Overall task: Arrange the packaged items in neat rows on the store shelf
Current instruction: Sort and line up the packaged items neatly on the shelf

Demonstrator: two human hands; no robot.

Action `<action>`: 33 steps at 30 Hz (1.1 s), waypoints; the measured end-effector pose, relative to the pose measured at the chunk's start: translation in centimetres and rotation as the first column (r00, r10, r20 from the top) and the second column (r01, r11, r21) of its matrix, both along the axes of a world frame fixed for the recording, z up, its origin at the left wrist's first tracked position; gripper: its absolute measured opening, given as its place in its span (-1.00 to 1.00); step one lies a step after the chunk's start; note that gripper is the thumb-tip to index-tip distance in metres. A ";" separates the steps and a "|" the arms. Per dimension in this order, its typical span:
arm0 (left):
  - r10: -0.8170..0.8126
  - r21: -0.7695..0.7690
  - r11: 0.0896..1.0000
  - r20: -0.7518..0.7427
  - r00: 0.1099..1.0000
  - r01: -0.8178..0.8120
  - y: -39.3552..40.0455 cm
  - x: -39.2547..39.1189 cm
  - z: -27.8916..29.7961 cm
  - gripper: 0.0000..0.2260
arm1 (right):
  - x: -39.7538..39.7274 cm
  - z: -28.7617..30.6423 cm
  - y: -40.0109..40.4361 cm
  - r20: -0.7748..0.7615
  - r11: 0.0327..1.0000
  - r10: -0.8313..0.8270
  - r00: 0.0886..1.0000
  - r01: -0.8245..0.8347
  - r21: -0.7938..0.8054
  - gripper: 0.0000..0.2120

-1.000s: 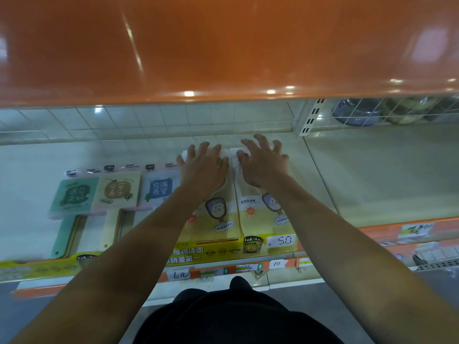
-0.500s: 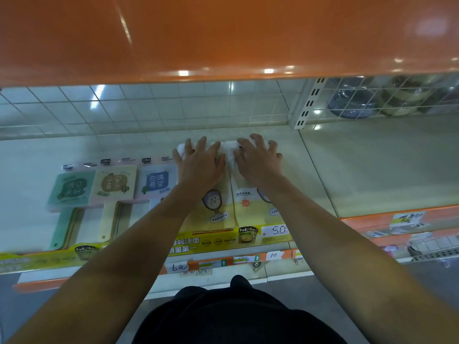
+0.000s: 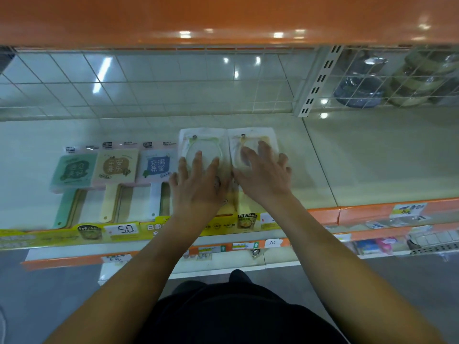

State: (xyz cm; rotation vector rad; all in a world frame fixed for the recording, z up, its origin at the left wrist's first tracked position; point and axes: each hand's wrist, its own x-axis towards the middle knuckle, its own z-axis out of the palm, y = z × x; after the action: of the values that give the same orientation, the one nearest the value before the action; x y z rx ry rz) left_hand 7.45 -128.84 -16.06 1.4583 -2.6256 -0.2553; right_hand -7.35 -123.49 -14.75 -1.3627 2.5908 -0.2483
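Squaring up is the step in hand: your left hand (image 3: 198,184) and right hand (image 3: 263,177) lie flat, fingers spread and released, pressing two clear-fronted yellow packages (image 3: 206,145) (image 3: 250,140) side by side on the pale store shelf (image 3: 372,157). To their left sit three green, cream and blue carded items (image 3: 114,167). Next, I'd judge, draw both packages nearer so their far edges line up with that row.

Single head view, looking steeply down, close over shelf (image 3: 347,155)
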 end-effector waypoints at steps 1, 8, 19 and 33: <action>0.008 -0.006 1.000 -0.008 1.000 -0.008 0.0 0.2 0.0 -0.49 | -0.1 -0.1 0.1 0.006 1.000 -0.003 1.000 0.003 -0.003 -0.58; 0.012 -0.050 0.999 -0.012 1.000 -0.013 0.4 0.2 -0.3 -0.53 | 0.4 -0.6 -0.1 -0.014 1.000 -0.006 1.000 0.006 0.009 -0.51; -0.026 -0.084 0.996 -0.090 0.996 0.018 2.0 0.8 -0.7 -0.60 | 0.6 -0.7 1.1 0.071 0.999 0.027 0.997 -0.026 -0.020 -0.56; -0.031 -0.040 0.999 -0.041 0.999 0.029 2.6 0.8 -1.2 -0.52 | 0.8 -1.4 1.5 0.066 0.999 0.046 0.997 -0.045 -0.013 -0.46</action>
State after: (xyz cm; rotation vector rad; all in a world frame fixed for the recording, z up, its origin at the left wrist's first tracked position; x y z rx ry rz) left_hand 8.26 -126.24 -17.29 1.3873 -2.6063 -0.2332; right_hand -6.53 -121.95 -16.13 -1.3908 2.5049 -0.2964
